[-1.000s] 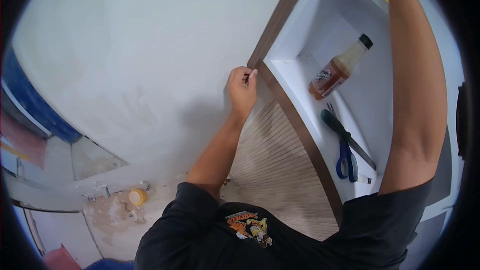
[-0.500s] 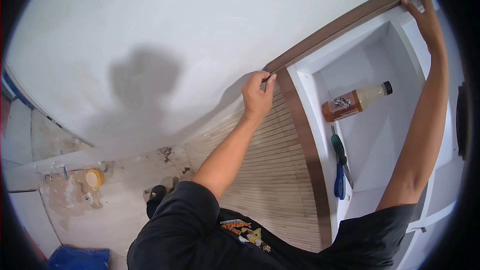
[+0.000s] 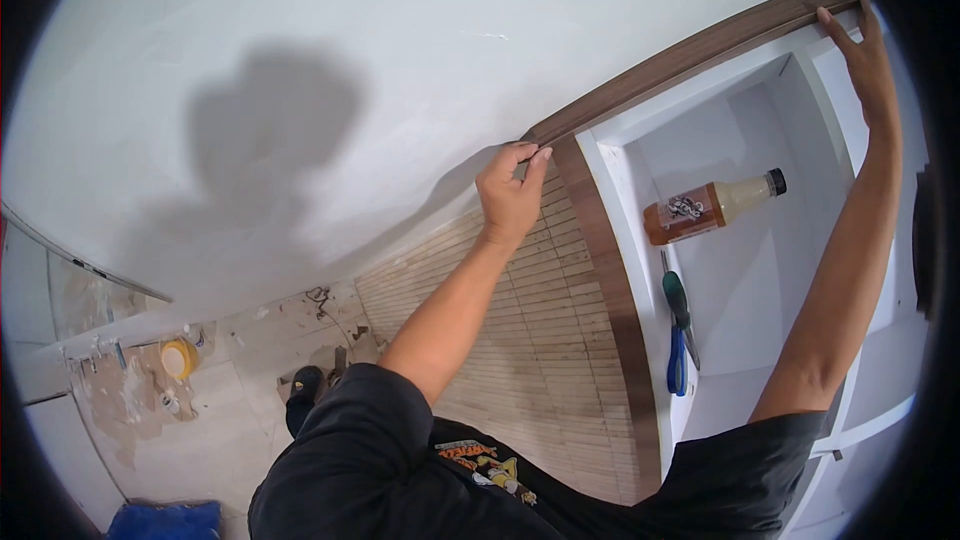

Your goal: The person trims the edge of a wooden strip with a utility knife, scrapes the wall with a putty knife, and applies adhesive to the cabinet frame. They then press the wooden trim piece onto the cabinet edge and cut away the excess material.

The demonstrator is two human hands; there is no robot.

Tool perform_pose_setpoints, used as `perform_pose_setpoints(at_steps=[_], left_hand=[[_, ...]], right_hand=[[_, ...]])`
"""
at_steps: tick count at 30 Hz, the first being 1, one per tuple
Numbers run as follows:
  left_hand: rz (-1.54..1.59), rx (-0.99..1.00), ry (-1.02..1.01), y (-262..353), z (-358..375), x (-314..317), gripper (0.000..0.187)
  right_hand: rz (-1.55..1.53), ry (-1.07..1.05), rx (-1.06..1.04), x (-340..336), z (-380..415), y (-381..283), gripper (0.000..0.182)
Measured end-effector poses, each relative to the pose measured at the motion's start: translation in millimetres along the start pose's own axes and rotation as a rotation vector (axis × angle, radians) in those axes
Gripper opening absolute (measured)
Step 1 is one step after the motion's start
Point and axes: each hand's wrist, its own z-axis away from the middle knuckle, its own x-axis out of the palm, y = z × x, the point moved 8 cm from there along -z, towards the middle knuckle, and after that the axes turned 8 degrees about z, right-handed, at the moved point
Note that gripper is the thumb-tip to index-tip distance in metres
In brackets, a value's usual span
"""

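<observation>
A long brown wooden strip runs along the upper edge of a white cabinet, against the wall. My left hand pinches the strip's near end between thumb and fingers, at the corner beside a vertical brown panel. Toward the strip's far end, my right hand rests with thumb and finger spread along its edge. Inside the cabinet compartment lies a bottle with a black cap. Near it are a green-handled screwdriver and blue-handled scissors.
The white wall fills the upper left. A slatted tile surface lies below the strip's near end. On the floor at lower left are a yellow container, scattered debris and a blue item.
The view has shifted slightly, and the head shadow appears larger and farther left. Both hands keep nearly the same places on the strip.
</observation>
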Motion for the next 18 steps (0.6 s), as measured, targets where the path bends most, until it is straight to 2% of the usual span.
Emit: perform_pose_setpoints(at_steps=[9,13,15,17,18], left_hand=[[-0.012,-0.063,-0.048,-4,-2,1,0.014],[-0.1,0.01,-0.114,4,-4,1,0.015],[-0.121,0.089,-0.144,8,-6,0,0.014],[-0.138,0.102,-0.166,13,-8,-1,0.012],[-0.147,0.11,-0.176,15,-8,0,0.012]], right_hand=[[-0.017,-0.014,-0.032,-3,-1,-2,0.113],[-0.008,-0.008,-0.067,1,-6,8,0.11],[-0.037,-0.068,-0.026,-10,6,-7,0.107],[-0.087,-0.189,0.057,-36,27,-66,0.102],[-0.06,-0.194,0.111,-40,29,-75,0.1]])
